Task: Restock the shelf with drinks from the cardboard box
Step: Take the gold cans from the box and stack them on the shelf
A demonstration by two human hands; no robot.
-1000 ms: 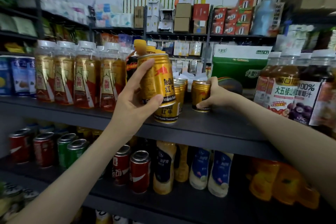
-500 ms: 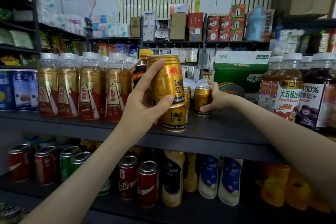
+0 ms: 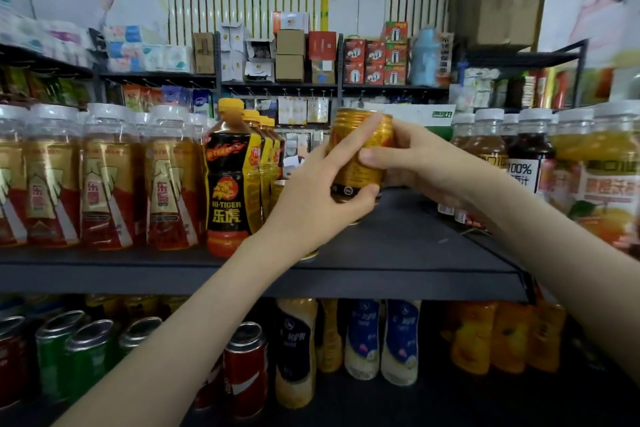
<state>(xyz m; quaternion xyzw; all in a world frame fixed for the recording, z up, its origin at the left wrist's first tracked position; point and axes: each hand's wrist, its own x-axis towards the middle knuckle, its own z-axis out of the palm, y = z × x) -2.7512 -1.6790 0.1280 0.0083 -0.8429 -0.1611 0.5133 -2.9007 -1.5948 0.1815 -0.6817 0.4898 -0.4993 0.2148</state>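
Note:
A gold Red Bull can (image 3: 358, 163) is held upright just above the dark grey shelf (image 3: 398, 246), in the gap between the bottle rows. My left hand (image 3: 318, 204) grips its lower left side, thumb under the base and forefinger across the front. My right hand (image 3: 419, 163) holds the can's right side, its fingers wrapped behind. Another gold can's rim (image 3: 309, 255) peeks out below my left wrist; the rest of it is hidden. The cardboard box with the drinks is out of view.
Hi-Tiger bottles (image 3: 230, 180) stand just left of the can, with gold-and-red bottles (image 3: 104, 180) further left. Dark juice bottles (image 3: 526, 163) and orange juice bottles (image 3: 602, 177) line the right. Soda cans (image 3: 244, 367) and more bottles fill the lower shelf.
My left hand has carried the gold can to the right, off the can it hovered above. My right hand left the can at the back and now grips the held can.

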